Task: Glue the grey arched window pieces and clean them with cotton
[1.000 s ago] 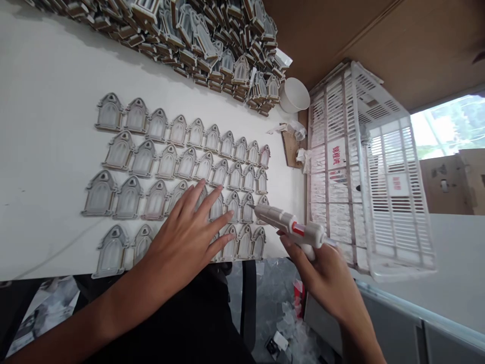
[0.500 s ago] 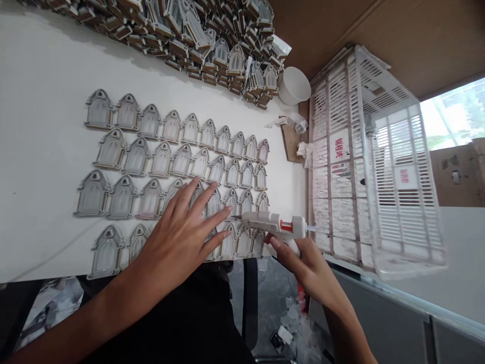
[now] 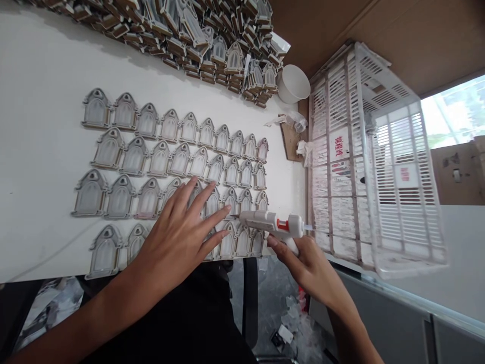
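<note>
Head view, right hand (image 3: 310,263): ours, wrapped around the glue gun (image 3: 261,220).
Left hand (image 3: 182,227): fingers apart, spread over arched frames (image 3: 198,162).
Nozzle (image 3: 235,216): swung leftward this past second, beside our left fingertips; we judge work centres there.
Frames: grey-rimmed, pale-centred, four rows on the table (image 3: 38,151).
Pile (image 3: 212,65): similar pieces beyond.

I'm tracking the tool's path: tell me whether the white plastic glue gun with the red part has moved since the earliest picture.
Yes: the glue gun has moved left, away from the white slatted plastic crate.
</note>
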A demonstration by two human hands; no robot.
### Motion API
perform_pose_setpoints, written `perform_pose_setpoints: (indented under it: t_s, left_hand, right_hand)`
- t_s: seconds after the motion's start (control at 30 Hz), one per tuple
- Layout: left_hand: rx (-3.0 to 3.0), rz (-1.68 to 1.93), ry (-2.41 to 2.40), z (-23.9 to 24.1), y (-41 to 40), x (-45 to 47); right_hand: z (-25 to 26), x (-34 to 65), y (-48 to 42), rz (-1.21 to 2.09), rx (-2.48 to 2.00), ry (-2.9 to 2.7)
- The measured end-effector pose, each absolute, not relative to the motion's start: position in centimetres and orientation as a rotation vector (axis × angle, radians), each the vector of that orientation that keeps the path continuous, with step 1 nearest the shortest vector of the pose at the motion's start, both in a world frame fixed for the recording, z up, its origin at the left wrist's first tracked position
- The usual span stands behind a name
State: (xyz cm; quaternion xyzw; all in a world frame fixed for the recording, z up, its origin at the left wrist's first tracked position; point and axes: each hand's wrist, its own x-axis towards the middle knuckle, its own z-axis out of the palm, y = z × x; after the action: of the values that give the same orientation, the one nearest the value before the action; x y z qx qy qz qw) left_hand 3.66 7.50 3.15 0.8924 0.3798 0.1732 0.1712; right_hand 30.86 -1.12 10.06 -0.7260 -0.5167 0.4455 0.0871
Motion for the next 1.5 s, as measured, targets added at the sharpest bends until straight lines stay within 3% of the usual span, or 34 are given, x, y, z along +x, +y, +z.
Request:
perform_pose_setpoints:
  t_s: [0.4,0.63,0.97,1.2,1.5]
  left_hand:
    - [2.603,0.474,1.071,3.3,7.8,3.7]
    - [2.57,0.465,1.079,3.2,7.8,3.9]
    - [2.48,0.452,1.109,3.5,7.5,1.4]
    - [2.556,0.497,1.156,3.1,7.5,0.7]
    - [2.569,0.541,1.154,2.7,7.3,0.9]
  right_hand:
    - [13.8,29.5,0.6,0.869,-2.168,-2.142]
    - [14.3,31.2,-0.7,0.821,-2.268,-2.02]
    - [12.5,30.8,-0.9,1.312,-2.114,-1.493]
    - [8.7,28.6,0.9,1.124,-2.049,-1.589]
    - [7.9,27.7,1.7,1.14,-2.079,-1.553]
